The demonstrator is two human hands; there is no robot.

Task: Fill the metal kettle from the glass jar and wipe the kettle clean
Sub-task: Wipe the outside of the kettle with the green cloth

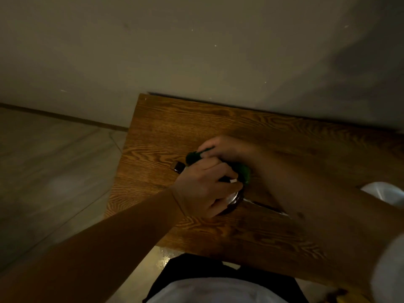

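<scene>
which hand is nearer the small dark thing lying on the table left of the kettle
Left. The left hand grips the kettle right beside the small dark object, its wrist almost over it. The right hand, pressing the green cloth, sits farther off to the right.

Two hands: left hand (205, 186) and right hand (227, 149), both closed over same spot mid tabletop. One wooden table (175, 127). One metal kettle (232, 202), mostly hidden under hands, only shiny lower rim showing. One green cloth (246, 173), bunched between hands. One small dark object (178, 167) just left of hands, toward left edge of tabletop, kind unclear. One pale rounded object (382, 191) at right edge, cut off, kind unclear.
</scene>
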